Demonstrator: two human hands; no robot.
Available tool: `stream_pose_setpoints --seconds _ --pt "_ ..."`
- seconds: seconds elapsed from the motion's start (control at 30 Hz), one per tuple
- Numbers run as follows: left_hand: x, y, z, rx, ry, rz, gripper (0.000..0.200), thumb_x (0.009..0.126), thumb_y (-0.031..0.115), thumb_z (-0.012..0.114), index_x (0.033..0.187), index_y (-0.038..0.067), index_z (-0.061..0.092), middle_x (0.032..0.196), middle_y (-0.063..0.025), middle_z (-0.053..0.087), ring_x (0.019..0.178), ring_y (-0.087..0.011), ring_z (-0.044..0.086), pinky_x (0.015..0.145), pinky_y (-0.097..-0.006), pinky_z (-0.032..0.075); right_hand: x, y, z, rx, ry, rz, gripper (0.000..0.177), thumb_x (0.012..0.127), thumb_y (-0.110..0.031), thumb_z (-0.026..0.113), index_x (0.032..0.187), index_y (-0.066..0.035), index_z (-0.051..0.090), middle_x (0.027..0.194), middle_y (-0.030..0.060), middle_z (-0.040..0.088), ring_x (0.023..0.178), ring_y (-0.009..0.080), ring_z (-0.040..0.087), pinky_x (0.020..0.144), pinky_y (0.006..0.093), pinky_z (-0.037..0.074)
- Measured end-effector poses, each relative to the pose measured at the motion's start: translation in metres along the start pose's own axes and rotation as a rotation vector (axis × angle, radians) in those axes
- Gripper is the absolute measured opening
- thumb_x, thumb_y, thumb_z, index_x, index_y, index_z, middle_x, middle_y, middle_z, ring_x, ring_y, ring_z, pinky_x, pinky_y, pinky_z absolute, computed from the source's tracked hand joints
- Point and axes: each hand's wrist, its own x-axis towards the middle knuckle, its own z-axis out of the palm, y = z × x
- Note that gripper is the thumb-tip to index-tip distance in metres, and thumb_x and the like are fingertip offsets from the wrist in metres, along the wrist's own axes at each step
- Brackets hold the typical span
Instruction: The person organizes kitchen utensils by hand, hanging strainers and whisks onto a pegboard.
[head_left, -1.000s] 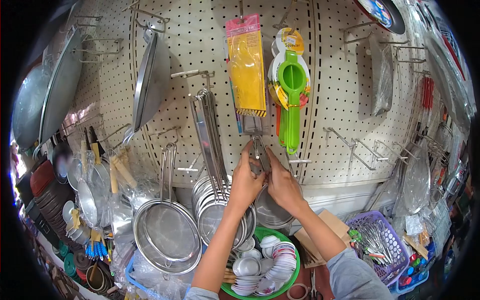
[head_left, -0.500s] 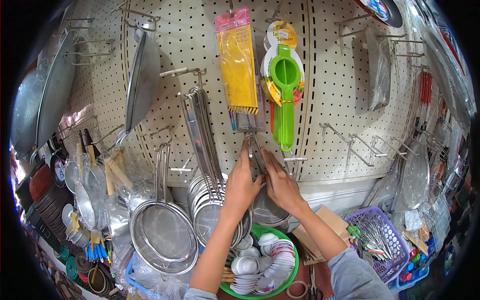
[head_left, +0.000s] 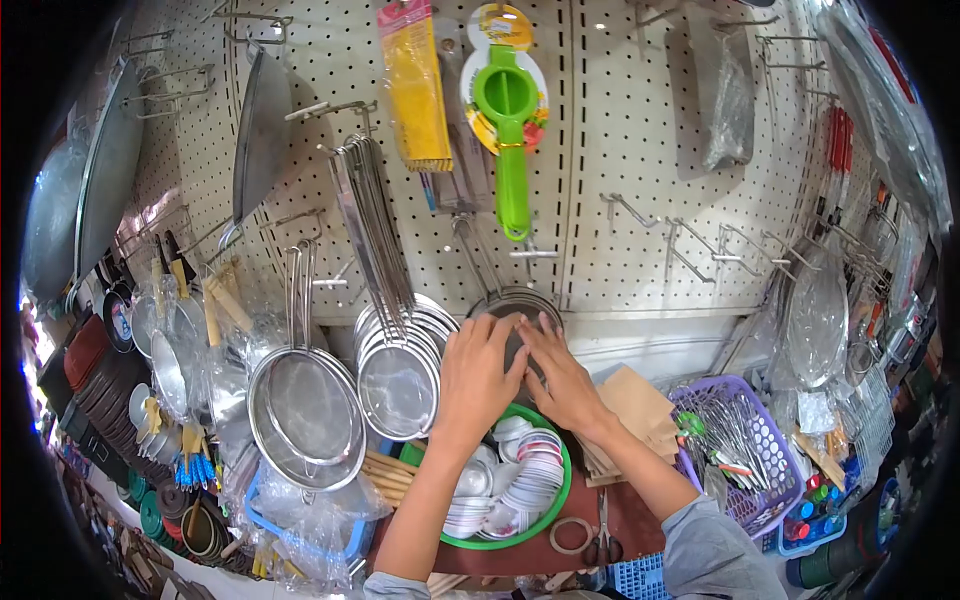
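Observation:
My left hand (head_left: 482,372) and my right hand (head_left: 562,378) are close together at the middle, in front of dark round strainers (head_left: 515,300) that hang from a hook by thin metal handles. The fingers of both hands point up and lie spread against the strainers' mesh; whether they grip the rims cannot be made out. To the left of my left hand hangs a stack of shiny strainers (head_left: 400,385) with long handles. Above hang a green lemon squeezer (head_left: 508,100) and a yellow packet (head_left: 415,95). Below my hands is a green basin (head_left: 563,490) with small white bowls (head_left: 535,480).
Large strainers (head_left: 305,405) hang at the left, beside bagged utensils. A purple basket (head_left: 790,470) of metal cutlery stands at the right, near brown cardboard (head_left: 635,415). Scissors (head_left: 603,535) and a tape ring (head_left: 571,536) lie on the red surface. Bare hooks (head_left: 690,240) stick out of the pegboard.
Both hands have moved down from the handles near the hook to the round mesh part of the strainers. The view has tilted downward and shifted right.

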Motion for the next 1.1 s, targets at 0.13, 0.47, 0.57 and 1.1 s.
stream_pose_setpoints --seconds 0.13,0.47,0.57,1.1 --pt "-0.030 0.031 0.022 -0.040 -0.065 0.022 0.035 0.087 0.014 0.072 0.121 0.005 0.068 0.104 -0.0116 0.065 0.099 -0.0334 0.061 0.089 -0.0452 0.048 -0.054 0.006 -0.013 0.065 -0.056 0.068 0.061 0.094 -0.006 0.059 0.152 0.002 0.041 0.163 0.0197 0.037 0.154 0.0443 0.023 0.127 0.0549 0.019" --pt "-0.096 0.106 0.105 -0.330 -0.203 -0.023 0.017 0.088 0.011 0.073 0.103 0.003 0.071 0.092 -0.0141 0.068 0.088 -0.0337 0.065 0.079 -0.0424 0.051 -0.187 0.017 -0.076 0.045 -0.157 0.249 0.044 0.093 -0.010 0.062 0.136 -0.003 0.060 0.158 0.0181 0.045 0.150 0.0466 0.031 0.124 0.0566 0.026" --pt "-0.112 0.133 0.130 -0.438 -0.332 -0.097 0.019 0.089 0.013 0.074 0.104 0.001 0.071 0.090 -0.0152 0.068 0.077 -0.0301 0.065 0.071 -0.0393 0.052 -0.230 0.025 -0.098 0.027 -0.152 0.259 0.041 0.093 -0.011 0.064 0.134 -0.002 0.062 0.157 0.0176 0.047 0.149 0.0461 0.033 0.125 0.0554 0.026" --pt "-0.202 0.261 0.251 -0.745 -0.478 -0.214 0.020 0.093 0.007 0.067 0.112 0.002 0.064 0.098 -0.0152 0.070 0.091 -0.0302 0.070 0.084 -0.0387 0.054 -0.413 0.075 -0.173 0.006 -0.101 0.526 0.035 0.099 -0.008 0.054 0.133 -0.012 0.062 0.150 0.0180 0.053 0.148 0.0428 0.038 0.124 0.0549 0.025"
